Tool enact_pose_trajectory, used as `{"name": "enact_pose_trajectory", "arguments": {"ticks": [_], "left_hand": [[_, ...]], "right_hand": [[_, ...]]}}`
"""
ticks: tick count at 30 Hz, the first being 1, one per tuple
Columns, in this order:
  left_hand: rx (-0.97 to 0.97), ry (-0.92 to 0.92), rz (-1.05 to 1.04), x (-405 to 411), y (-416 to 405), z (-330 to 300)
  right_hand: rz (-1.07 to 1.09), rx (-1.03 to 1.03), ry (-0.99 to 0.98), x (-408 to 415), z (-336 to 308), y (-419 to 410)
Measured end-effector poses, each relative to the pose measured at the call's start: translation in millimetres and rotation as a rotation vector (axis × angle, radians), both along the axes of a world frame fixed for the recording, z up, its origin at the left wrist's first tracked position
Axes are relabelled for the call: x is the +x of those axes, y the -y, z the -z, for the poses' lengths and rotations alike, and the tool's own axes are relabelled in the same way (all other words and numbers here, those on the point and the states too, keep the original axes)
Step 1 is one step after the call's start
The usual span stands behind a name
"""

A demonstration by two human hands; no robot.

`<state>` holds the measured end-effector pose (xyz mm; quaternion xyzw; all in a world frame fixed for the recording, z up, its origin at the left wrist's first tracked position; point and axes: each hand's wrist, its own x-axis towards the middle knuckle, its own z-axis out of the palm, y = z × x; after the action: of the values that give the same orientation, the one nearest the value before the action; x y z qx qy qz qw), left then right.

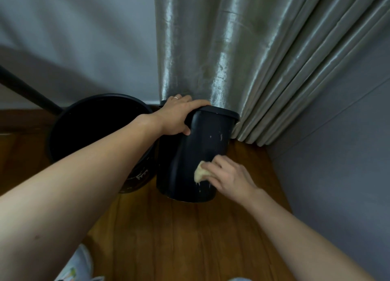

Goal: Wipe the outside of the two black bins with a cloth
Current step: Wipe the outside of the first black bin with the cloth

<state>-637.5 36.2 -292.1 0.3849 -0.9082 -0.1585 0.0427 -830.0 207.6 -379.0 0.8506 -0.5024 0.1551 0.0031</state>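
I have my left hand point(179, 116) clamped over the rim of the narrow black bin point(196, 154), tilting it away from the curtain point(232, 48). My right hand point(230, 179) presses the yellow cloth point(200, 173) against this bin's lower wall, fingers curled over it. I judge the tilted bin could skid on the wooden floor point(190, 238) if I push too hard. Pale specks remain above the cloth. The round black bin point(101, 129) stands just left, touching; its inside looks dark, contents unclear.
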Motion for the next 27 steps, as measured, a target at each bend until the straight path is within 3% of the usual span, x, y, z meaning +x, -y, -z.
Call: {"name": "enact_pose_trajectory", "arguments": {"ticks": [5, 12, 14, 19, 25, 27], "left_hand": [[-0.002, -0.01, -0.007, 2, 3, 2], [0.003, -0.002, -0.009, 2, 3, 0], [0.012, -0.01, -0.012, 3, 3, 1], [0.016, -0.014, -0.031, 4, 3, 1], [0.03, -0.02, -0.022, 5, 4, 0], [0.035, -0.021, -0.029, 6, 4, 1]], "right_hand": [[0.309, -0.091, 0.16, 7, -19, 24], [-0.098, 0.064, -0.005, 10, 21, -29], [-0.086, 0.049, 0.001, 11, 17, -25], [0.261, -0.056, 0.174, 20, 1, 0], [-0.074, 0.056, 0.024, 22, 30, -41], [-0.063, 0.05, 0.034, 22, 29, -38]]}}
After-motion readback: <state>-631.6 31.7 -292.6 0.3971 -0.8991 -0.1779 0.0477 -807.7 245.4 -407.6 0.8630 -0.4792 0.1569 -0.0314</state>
